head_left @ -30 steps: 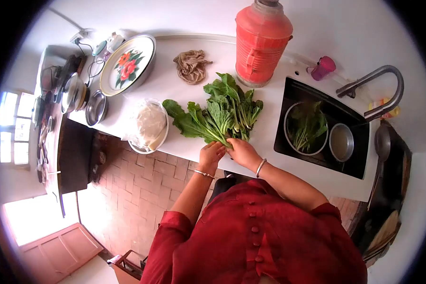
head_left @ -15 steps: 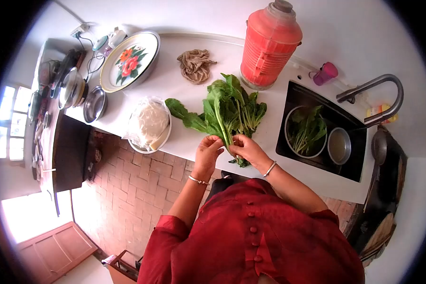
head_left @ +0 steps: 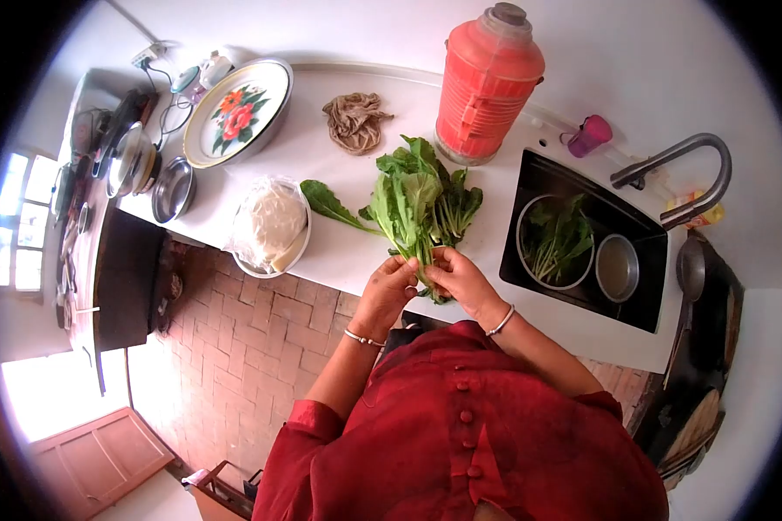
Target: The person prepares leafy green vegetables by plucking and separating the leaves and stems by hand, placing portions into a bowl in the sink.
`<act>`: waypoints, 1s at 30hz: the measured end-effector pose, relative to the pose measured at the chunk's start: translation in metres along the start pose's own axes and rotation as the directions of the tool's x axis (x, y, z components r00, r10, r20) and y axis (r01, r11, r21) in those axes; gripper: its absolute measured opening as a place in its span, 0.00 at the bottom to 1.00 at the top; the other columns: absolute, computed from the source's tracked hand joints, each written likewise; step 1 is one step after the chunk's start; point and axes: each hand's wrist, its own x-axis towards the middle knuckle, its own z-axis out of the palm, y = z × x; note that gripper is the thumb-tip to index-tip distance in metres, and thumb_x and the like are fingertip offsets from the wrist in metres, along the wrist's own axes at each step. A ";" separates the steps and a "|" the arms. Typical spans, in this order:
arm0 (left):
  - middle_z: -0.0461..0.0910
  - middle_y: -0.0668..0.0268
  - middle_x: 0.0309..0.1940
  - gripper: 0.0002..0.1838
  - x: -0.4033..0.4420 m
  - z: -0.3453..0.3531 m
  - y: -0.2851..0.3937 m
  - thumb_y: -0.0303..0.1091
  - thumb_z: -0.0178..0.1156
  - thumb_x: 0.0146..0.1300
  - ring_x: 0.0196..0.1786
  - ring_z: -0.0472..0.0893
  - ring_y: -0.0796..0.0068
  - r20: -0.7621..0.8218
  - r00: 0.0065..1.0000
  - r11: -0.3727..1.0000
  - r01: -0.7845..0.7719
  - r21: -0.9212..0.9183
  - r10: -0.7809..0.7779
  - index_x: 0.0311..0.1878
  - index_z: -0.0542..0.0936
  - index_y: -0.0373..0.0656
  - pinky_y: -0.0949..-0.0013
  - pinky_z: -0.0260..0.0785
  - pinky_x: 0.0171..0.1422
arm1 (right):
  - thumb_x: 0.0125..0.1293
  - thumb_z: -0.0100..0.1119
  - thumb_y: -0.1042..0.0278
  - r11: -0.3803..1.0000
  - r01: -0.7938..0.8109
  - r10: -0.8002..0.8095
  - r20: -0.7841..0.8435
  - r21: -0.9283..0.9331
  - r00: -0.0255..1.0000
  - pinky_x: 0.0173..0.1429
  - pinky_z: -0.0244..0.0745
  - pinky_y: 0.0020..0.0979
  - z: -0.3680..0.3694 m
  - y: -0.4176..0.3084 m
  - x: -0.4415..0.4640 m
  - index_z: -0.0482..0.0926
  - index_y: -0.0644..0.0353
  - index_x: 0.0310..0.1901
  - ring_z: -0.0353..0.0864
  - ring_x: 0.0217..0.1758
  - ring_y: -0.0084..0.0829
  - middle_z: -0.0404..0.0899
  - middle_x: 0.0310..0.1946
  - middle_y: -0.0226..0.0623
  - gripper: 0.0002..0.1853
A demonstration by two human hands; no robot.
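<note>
My left hand [head_left: 389, 291] is closed in a pinch on the stem end of the leafy greens [head_left: 408, 195], at the counter's front edge. Close beside it, my right hand [head_left: 462, 282] also pinches the stems, its fingertips nearly meeting the left ones. The held leaves point away from me, over more greens lying on the white counter [head_left: 304, 156]. One single leaf [head_left: 330, 204] lies out to the left, its stem running toward the bunch. A bit of green shows below my right hand. Fingers partly hide the stem ends.
A white bowl [head_left: 299, 257] with a plastic-wrapped white mass stands left. Behind are a flowered enamel lid [head_left: 252, 122], a brown cloth [head_left: 354, 122] and a red thermos [head_left: 487, 91]. The right-hand sink [head_left: 643, 304] contains a bowl of greens [head_left: 554, 247] and a metal bowl [head_left: 618, 269] under the tap [head_left: 712, 143].
Both hands have come slightly nearer to my body with the stems. The held leaf has turned, showing a broader face. The camera view has shifted a little.
</note>
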 end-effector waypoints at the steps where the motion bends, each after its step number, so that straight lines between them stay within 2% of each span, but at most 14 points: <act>1: 0.75 0.72 0.32 0.12 0.000 0.003 0.000 0.38 0.60 0.61 0.31 0.73 0.83 0.001 1.000 1.000 -0.001 0.000 0.001 0.42 0.74 0.42 0.79 0.65 0.32 | 0.63 0.57 0.64 1.000 0.002 -0.002 0.000 -0.001 1.000 0.31 0.67 0.19 -0.001 0.005 0.001 0.68 0.65 0.52 0.71 0.29 0.16 0.74 0.33 0.29 0.19; 3: 0.74 0.72 0.29 0.12 -0.003 0.013 0.001 0.37 0.61 0.60 0.30 0.72 0.83 -0.033 0.998 0.977 -0.043 0.210 0.051 0.39 0.73 0.40 0.79 0.65 0.32 | 0.62 0.58 0.64 0.970 0.103 -0.121 -0.068 -0.218 0.990 0.35 0.71 0.24 0.002 0.016 0.005 0.70 0.67 0.49 0.75 0.32 0.21 0.77 0.34 0.32 0.19; 4: 0.74 0.72 0.29 0.12 -0.005 0.018 0.001 0.37 0.61 0.60 0.30 0.72 0.83 -0.032 0.998 0.977 -0.044 0.211 0.052 0.39 0.73 0.40 0.79 0.65 0.32 | 0.62 0.58 0.64 0.970 0.105 -0.122 -0.068 -0.219 0.990 0.35 0.71 0.24 0.003 0.016 0.003 0.70 0.67 0.49 0.75 0.32 0.21 0.77 0.34 0.32 0.19; 6: 0.74 0.69 0.28 0.12 -0.009 0.026 -0.002 0.35 0.61 0.60 0.29 0.73 0.83 -0.096 0.969 0.892 -0.170 0.418 0.230 0.38 0.72 0.37 0.79 0.66 0.32 | 0.62 0.58 0.64 0.896 0.121 -0.192 -0.128 -0.427 0.973 0.37 0.73 0.27 0.006 0.013 -0.001 0.72 0.68 0.45 0.77 0.32 0.25 0.78 0.32 0.37 0.16; 10: 0.75 0.66 0.29 0.13 -0.010 0.033 -0.015 0.34 0.60 0.60 0.29 0.74 0.81 -0.174 0.919 0.826 -0.220 0.519 0.355 0.39 0.72 0.33 0.78 0.68 0.32 | 0.61 0.57 0.65 0.858 0.129 -0.244 -0.175 -0.497 0.954 0.36 0.73 0.29 0.005 0.012 -0.002 0.73 0.69 0.41 0.77 0.30 0.28 0.79 0.29 0.40 0.14; 12: 0.76 0.65 0.30 0.12 -0.010 0.034 -0.020 0.33 0.59 0.61 0.30 0.74 0.80 -0.185 0.882 0.831 -0.312 0.460 0.434 0.40 0.72 0.33 0.77 0.69 0.33 | 0.64 0.53 0.70 0.883 0.069 -0.194 -0.226 -0.464 0.955 0.28 0.67 0.21 0.004 0.011 -0.004 0.70 0.67 0.41 0.70 0.24 0.19 0.73 0.25 0.29 0.09; 16: 0.76 0.65 0.31 0.11 -0.008 0.033 -0.024 0.32 0.57 0.62 0.30 0.75 0.79 -0.182 0.876 0.846 -0.348 0.403 0.447 0.40 0.72 0.33 0.77 0.70 0.35 | 0.66 0.51 0.69 0.938 0.057 -0.160 -0.282 -0.342 0.946 0.28 0.67 0.22 0.005 0.013 -0.009 0.70 0.65 0.39 0.69 0.23 0.18 0.72 0.25 0.28 0.08; 18: 0.76 0.64 0.29 0.08 -0.010 0.037 -0.024 0.29 0.55 0.63 0.28 0.76 0.77 -0.264 0.881 0.915 -0.349 0.200 0.394 0.38 0.72 0.34 0.76 0.72 0.34 | 0.64 0.51 0.67 0.988 0.146 -0.121 -0.320 0.056 0.940 0.31 0.70 0.26 0.007 0.011 -0.013 0.72 0.65 0.37 0.72 0.25 0.23 0.74 0.26 0.31 0.08; 19: 0.76 0.64 0.29 0.08 -0.010 0.035 -0.026 0.29 0.55 0.63 0.28 0.76 0.77 -0.264 0.880 0.915 -0.349 0.201 0.394 0.38 0.72 0.34 0.76 0.72 0.34 | 0.64 0.51 0.67 0.988 0.146 -0.120 -0.319 0.057 0.940 0.31 0.70 0.26 0.007 0.011 -0.013 0.72 0.65 0.37 0.72 0.25 0.23 0.74 0.26 0.31 0.08; 21: 0.74 0.64 0.29 0.06 -0.008 0.027 -0.033 0.29 0.52 0.65 0.31 0.75 0.75 -0.263 0.957 0.957 -0.180 -0.226 0.118 0.38 0.71 0.35 0.74 0.72 0.39 | 0.67 0.50 0.66 0.883 0.215 -0.104 -0.273 0.416 0.956 0.33 0.68 0.23 0.006 0.013 -0.013 0.71 0.61 0.39 0.70 0.28 0.20 0.72 0.28 0.28 0.07; 25: 0.71 0.61 0.34 0.07 -0.003 0.022 -0.041 0.29 0.47 0.68 0.35 0.72 0.73 -0.257 0.965 0.893 -0.078 -0.443 -0.043 0.41 0.69 0.34 0.73 0.72 0.40 | 0.67 0.50 0.64 0.810 0.211 -0.106 -0.216 0.547 0.971 0.35 0.67 0.21 0.003 0.013 -0.015 0.71 0.59 0.40 0.69 0.29 0.20 0.71 0.30 0.28 0.08; 27: 0.71 0.61 0.34 0.07 0.008 -0.021 -0.056 0.29 0.47 0.68 0.35 0.72 0.73 -0.327 0.943 0.853 -0.126 -0.507 -0.055 0.41 0.69 0.34 0.73 0.72 0.40 | 0.67 0.50 0.63 0.759 0.337 -0.167 -0.334 0.557 0.928 0.34 0.67 0.22 -0.001 0.010 -0.014 0.71 0.59 0.40 0.69 0.30 0.21 0.71 0.31 0.29 0.09; 28: 0.71 0.60 0.34 0.06 0.006 -0.028 -0.053 0.29 0.47 0.68 0.34 0.72 0.73 -0.391 0.918 0.807 -0.179 -0.563 -0.070 0.41 0.69 0.34 0.73 0.71 0.40 | 0.68 0.50 0.63 0.758 0.425 -0.249 -0.383 0.494 0.889 0.34 0.67 0.23 -0.005 -0.002 -0.014 0.70 0.59 0.41 0.69 0.29 0.20 0.70 0.31 0.29 0.09; 30: 0.72 0.61 0.33 0.05 0.000 -0.028 -0.050 0.29 0.49 0.66 0.32 0.72 0.74 -0.488 0.869 0.856 -0.191 -0.480 -0.080 0.40 0.69 0.36 0.75 0.69 0.36 | 0.68 0.50 0.63 0.843 0.378 -0.284 -0.281 0.382 0.917 0.32 0.66 0.22 -0.012 -0.024 -0.023 0.70 0.60 0.42 0.67 0.27 0.19 0.69 0.30 0.28 0.09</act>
